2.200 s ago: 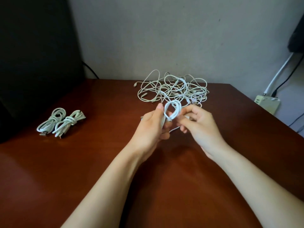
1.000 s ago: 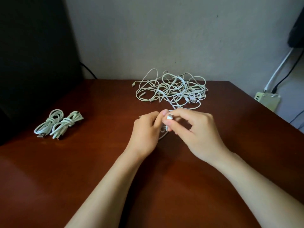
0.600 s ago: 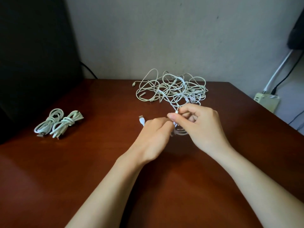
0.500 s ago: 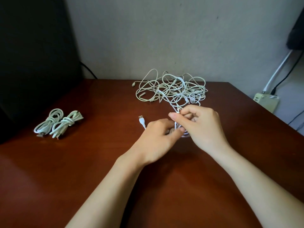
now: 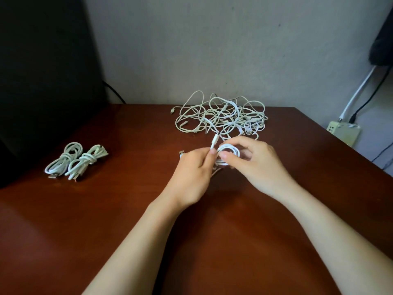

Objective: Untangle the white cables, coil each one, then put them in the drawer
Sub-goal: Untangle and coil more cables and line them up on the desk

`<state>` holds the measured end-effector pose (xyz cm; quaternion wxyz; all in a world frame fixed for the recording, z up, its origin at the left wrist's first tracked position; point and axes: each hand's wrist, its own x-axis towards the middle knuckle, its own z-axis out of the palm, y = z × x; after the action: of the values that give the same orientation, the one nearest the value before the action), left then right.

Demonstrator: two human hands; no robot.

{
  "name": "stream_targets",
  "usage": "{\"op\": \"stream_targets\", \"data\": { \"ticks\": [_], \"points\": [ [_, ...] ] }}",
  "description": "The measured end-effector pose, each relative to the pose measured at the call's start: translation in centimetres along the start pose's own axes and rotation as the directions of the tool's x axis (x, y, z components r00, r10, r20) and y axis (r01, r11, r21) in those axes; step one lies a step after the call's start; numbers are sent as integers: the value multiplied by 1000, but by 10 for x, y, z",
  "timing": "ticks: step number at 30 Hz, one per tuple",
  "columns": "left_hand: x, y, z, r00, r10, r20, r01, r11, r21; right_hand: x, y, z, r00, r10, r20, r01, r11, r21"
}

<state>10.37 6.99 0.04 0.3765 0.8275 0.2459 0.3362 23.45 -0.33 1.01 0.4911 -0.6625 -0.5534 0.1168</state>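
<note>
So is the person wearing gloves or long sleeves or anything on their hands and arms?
No. The left hand and the right hand are bare: no gloves, and no rings that I can see. The left arm and the right arm are bare too, right down to the picture's edge: no sleeves, no watch, no bracelet.

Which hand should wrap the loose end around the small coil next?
Probably the left. The left hand pinches the cable's free end, which sticks up right beside the coil. The right hand is occupied gripping the coil's loops together, so it should just hold steady.
</note>
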Motion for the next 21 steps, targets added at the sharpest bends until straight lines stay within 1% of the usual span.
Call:
{"op": "stream_targets", "data": {
  "ticks": [3, 4, 6, 8, 10, 12, 13, 15, 18, 20, 21],
  "points": [
    [1, -1, 2, 998, -47, -47, 44, 997, -62, 0, -3, 0, 999, -36, -34, 37, 999, 27],
    [3, -3, 2, 996, -61, -60, 55, 995, -87, -1, -5, 0, 996, -63, -61, 64, 998, 20],
    [4, -4, 1, 993, -88, -74, 72, 980, -188, -3, -7, 2, 982, -145, -120, 142, 989, -26],
    [6, -4, 1, 986, -153, -61, 124, 932, -341, -5, -9, 3, 943, -289, -164, 266, 952, -150],
    [6, -5, 2, 976, -220, -5, 191, 861, -472, -6, -9, 3, 875, -452, -173, 397, 874, -280],
    [6, -4, 2, 973, -224, 59, 222, 826, -519, -7, -7, 3, 825, -545, -151, 465, 805, -368],
    [6, -3, 2, 972, -216, 91, 232, 829, -509, -7, -7, 3, 821, -555, -131, 474, 792, -385],
    [5, -3, 1, 971, -213, 108, 239, 853, -465, -6, -5, 3, 853, -517, -76, 462, 814, -351],
    [5, -3, 0, 970, -206, 130, 244, 857, -454, -7, -7, 0, 931, -364, 15, 358, 905, -230],
    [5, -2, 0, 970, -203, 135, 243, 854, -461, -7, -6, 0, 956, -285, 68, 292, 935, -198],
    [5, -3, 0, 969, -207, 133, 245, 853, -461, -7, -6, 0, 963, -259, 69, 268, 945, -185]
  ]
}}
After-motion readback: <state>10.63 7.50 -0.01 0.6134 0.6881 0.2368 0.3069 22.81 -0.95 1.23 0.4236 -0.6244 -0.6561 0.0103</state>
